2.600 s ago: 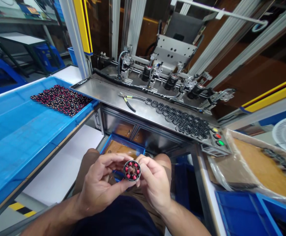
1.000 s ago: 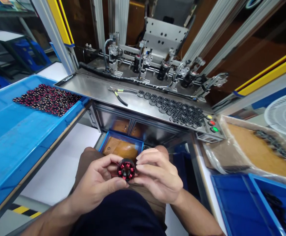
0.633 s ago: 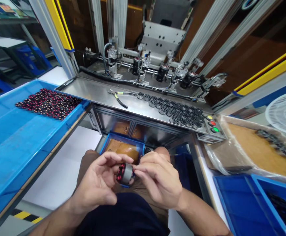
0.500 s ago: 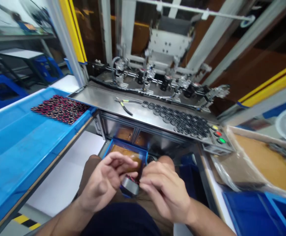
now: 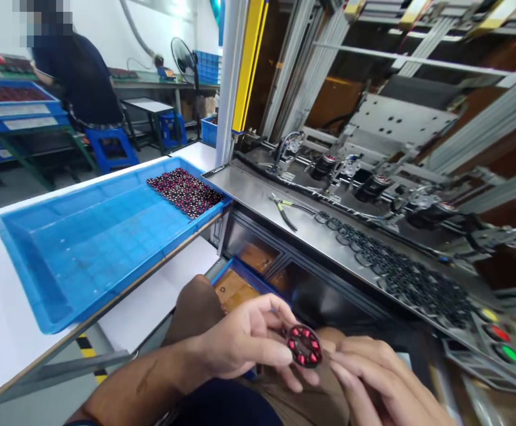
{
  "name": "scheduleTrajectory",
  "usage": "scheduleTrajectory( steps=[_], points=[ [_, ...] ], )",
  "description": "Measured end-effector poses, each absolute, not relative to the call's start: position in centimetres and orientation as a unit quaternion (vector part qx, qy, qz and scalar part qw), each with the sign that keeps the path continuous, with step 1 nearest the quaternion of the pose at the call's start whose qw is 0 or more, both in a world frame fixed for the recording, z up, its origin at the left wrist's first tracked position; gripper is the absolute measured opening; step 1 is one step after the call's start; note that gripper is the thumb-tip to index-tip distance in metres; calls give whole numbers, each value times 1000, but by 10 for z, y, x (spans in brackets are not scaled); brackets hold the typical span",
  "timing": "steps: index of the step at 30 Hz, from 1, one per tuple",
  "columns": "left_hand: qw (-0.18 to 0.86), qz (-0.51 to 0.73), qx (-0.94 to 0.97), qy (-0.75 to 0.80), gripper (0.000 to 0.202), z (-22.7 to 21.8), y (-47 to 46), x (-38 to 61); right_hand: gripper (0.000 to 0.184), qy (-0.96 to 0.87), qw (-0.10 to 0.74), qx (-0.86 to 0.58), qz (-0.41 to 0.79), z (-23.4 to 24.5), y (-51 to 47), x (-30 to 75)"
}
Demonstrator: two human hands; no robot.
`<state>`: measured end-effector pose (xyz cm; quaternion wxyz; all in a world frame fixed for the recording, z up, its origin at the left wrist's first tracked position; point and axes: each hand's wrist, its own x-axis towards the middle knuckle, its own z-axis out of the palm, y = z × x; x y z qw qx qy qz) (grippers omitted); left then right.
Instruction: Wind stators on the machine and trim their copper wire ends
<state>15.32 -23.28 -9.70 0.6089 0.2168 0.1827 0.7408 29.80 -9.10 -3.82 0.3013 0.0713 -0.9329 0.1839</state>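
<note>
My left hand [image 5: 244, 343] pinches a small round motor stator [image 5: 303, 345] with red coil windings, held over my lap with its face turned up. My right hand [image 5: 382, 384] sits just to the right of the stator, fingertips curled and touching its edge. Both hands are low in the view, below the steel bench shelf [image 5: 258, 192].
A big blue tray [image 5: 84, 236] on the left holds several red-wound stators [image 5: 184, 190] in its far corner. Pliers [image 5: 284, 210] and a row of black rings [image 5: 395, 269] lie on the steel shelf. Coloured buttons [image 5: 500, 343] sit at right. Another person [image 5: 74, 74] works far left.
My view has swung to the left and up. The stator turned from edge-on back to face-up, and both hands shifted right and lower in the view.
</note>
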Motion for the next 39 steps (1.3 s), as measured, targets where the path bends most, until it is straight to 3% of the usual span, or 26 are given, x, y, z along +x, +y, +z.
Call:
scheduleTrajectory(
  steps=[5,9,12,14,16,22,29,31,35,39],
  points=[
    [504,818,218,171,40,-92,-248,150,20,-909,319,33,265,-33,-109,286],
    [492,833,201,152,33,-95,-249,143,14,-895,304,89,314,-26,-115,280],
    [582,762,192,206,45,-101,-242,145,5,-895,294,144,303,-23,-115,279],
    [679,669,206,220,59,-106,-240,150,7,-893,308,153,291,-24,-115,279],
    [712,626,227,223,59,-112,-242,155,12,-887,333,156,281,-27,-116,279],
    [654,660,261,264,27,-110,-252,156,11,-871,390,92,285,-38,-115,283],
    [466,807,217,291,35,-97,-250,152,7,-829,410,23,381,-41,-114,278],
    [507,786,223,276,36,-100,-244,151,8,-822,395,53,406,-41,-113,275],
    [713,618,260,206,58,-107,-236,154,10,-823,370,87,422,-39,-108,274],
    [673,644,273,241,41,-107,-239,155,9,-825,376,71,416,-38,-105,276]
  ],
)
